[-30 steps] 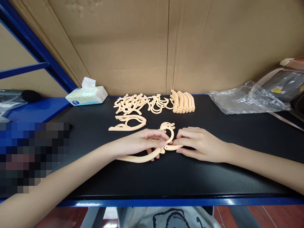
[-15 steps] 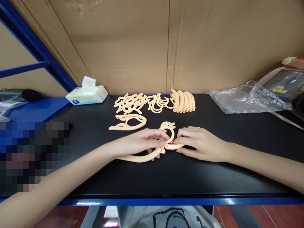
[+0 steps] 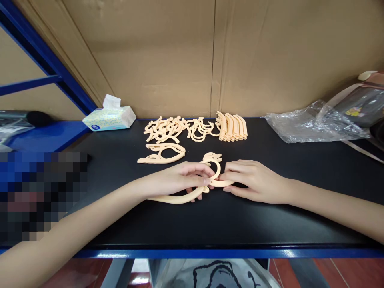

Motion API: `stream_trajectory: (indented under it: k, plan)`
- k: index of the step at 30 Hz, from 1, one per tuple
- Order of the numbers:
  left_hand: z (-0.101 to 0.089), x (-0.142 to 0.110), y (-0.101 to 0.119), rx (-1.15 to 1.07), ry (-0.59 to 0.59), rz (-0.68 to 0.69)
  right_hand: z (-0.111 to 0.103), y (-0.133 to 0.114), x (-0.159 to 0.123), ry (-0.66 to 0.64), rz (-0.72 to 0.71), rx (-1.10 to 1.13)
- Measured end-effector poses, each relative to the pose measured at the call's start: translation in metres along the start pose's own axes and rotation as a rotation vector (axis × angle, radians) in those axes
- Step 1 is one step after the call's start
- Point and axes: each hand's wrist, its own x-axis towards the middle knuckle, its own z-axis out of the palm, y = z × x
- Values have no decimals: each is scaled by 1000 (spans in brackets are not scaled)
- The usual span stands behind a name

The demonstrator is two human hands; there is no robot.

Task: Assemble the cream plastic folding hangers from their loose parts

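My left hand [image 3: 195,176] is closed around a cream plastic hanger arm [image 3: 177,199], a long curved piece that runs left beneath the wrist. At its fingertips is the round bend of a hanger hook [image 3: 216,170] in the same cream plastic. My right hand [image 3: 246,180] pinches the hook's other end, fingers curled over it. Hook and arm meet near the left thumb, where the fingers partly cover the joint. Just behind the hook lies a small group of cream pieces [image 3: 212,157], partly hidden. A folded hanger [image 3: 162,159] rests beyond my left hand.
At the back of the black tabletop [image 3: 210,228] lie a loose pile of cream hooks [image 3: 168,130] and a neat stack of hanger arms [image 3: 232,127]. A tissue pack [image 3: 109,118] sits back left, clear plastic wrap [image 3: 309,124] back right. Cardboard [image 3: 150,60] stands behind.
The hook has turned very slightly, with its joint end closer against my left fingertips. Both hands keep their hold in almost the same place.
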Motion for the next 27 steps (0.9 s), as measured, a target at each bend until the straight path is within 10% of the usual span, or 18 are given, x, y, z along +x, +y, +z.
stream_trajectory:
  k: [27]
  plan:
    - [4, -1, 0, 116, -13, 77, -1, -1, 1, -14, 5, -17]
